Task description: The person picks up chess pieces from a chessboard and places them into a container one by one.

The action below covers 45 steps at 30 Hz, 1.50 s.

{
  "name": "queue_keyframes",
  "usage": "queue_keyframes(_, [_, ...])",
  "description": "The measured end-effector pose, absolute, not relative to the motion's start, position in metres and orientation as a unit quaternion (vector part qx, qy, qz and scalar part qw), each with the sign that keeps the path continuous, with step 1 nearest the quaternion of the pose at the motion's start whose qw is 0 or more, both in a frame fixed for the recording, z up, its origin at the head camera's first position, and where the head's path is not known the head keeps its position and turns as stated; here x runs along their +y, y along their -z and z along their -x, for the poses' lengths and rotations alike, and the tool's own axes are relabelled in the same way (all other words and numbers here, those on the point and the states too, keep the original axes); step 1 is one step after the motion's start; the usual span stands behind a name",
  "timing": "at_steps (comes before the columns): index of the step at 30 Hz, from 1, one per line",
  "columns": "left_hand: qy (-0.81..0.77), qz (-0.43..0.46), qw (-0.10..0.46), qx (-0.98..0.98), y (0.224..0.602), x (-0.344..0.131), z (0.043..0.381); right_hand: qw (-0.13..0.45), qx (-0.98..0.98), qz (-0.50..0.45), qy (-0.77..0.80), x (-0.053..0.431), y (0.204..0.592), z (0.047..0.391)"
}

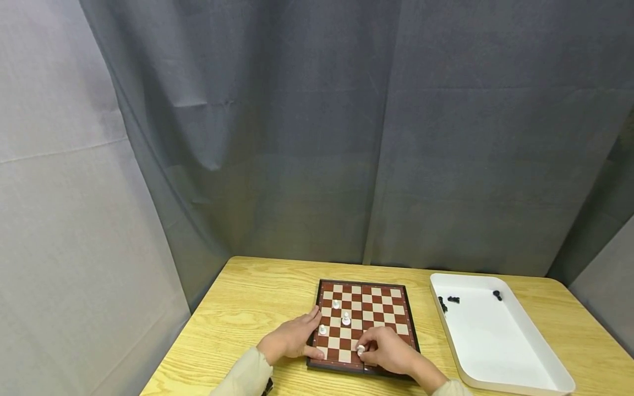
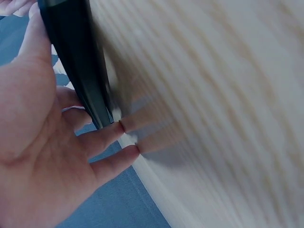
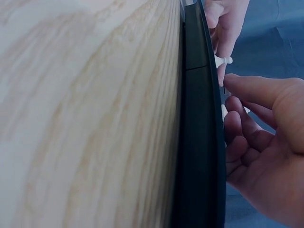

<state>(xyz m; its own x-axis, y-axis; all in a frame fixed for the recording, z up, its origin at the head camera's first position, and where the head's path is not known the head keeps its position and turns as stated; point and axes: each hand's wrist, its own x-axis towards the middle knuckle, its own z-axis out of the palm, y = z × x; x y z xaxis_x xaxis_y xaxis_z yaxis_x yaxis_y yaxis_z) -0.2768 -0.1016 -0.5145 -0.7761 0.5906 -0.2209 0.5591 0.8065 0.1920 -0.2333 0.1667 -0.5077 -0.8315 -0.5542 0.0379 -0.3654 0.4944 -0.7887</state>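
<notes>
A brown-and-cream chessboard (image 1: pixel 388 308) with a dark rim lies on the table. My right hand (image 1: pixel 388 349) pinches a white chess piece (image 1: pixel 360 349) between thumb and fingers, low over the near edge squares; whether its base touches the board is hidden. Along the board's left edge rests my left hand (image 1: pixel 296 334), its thumb on the near left corner. In the left wrist view, fingertips (image 2: pixel 130 152) of that hand touch the table beside the board's dark side (image 2: pixel 71 57). Three white pieces stand on the left half: a small one (image 1: pixel 336 304), a taller one (image 1: pixel 346 319) and another small one (image 1: pixel 322 329).
A white tray (image 1: pixel 505 346) stands right of the board. Inside its far end lie black chess pieces (image 1: pixel 453 300), one of them (image 1: pixel 497 295) by the right wall. The wooden table (image 1: pixel 238 297) ends at a grey curtain (image 1: pixel 307 181) behind.
</notes>
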Motion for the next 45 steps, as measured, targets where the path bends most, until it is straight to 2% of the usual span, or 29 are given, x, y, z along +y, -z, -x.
queue_keyframes(45, [-0.061,-0.31,0.14,0.938,0.513,-0.101,0.276,0.042,0.872,0.23,0.429,0.233,0.482,0.246])
